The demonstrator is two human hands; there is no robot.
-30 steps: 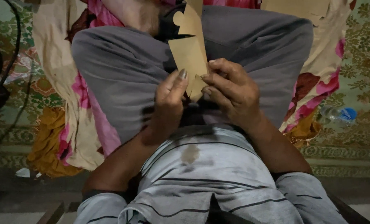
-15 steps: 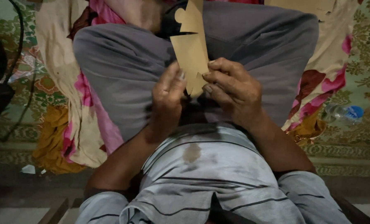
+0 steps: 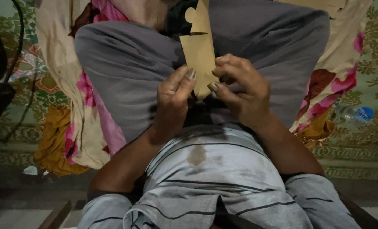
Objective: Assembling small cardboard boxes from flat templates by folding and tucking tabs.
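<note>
Held upright over the lap: a tan, flat paper envelope (image 3: 198, 55) with a rounded, notched flap at its top end, pinched at its lower end from both sides. Left hand (image 3: 172, 101) closed on the envelope's lower left edge, thumb tip pressed flat against the paper, the other fingers curled behind it out of sight. Right hand (image 3: 242, 91) closed on the lower right edge, thumb tip against the paper near the bottom corner, fingers bent in a tight cluster just right of the envelope. Both grips narrow, holding the envelope between thumb and fingers; thumbs close together, not quite touching.

Behind the envelope, grey cloth trousers (image 3: 125, 63) over crossed knees, spreading to either side of it. Below the envelope, nearer the camera, a grey striped shirt (image 3: 210, 178) with a darker stain on it. Left of the envelope, beyond the knee, a cream cloth with pink flowers (image 3: 76, 101) lying crumpled, and a mustard-yellow cloth (image 3: 53, 144) bunched at its lower edge. Far right of the envelope, a clear plastic bottle with a blue label (image 3: 354, 114) lying on its side on a green patterned mat (image 3: 375, 68). Far left of the envelope, a black cable (image 3: 19, 38) curving over the same mat.
</note>
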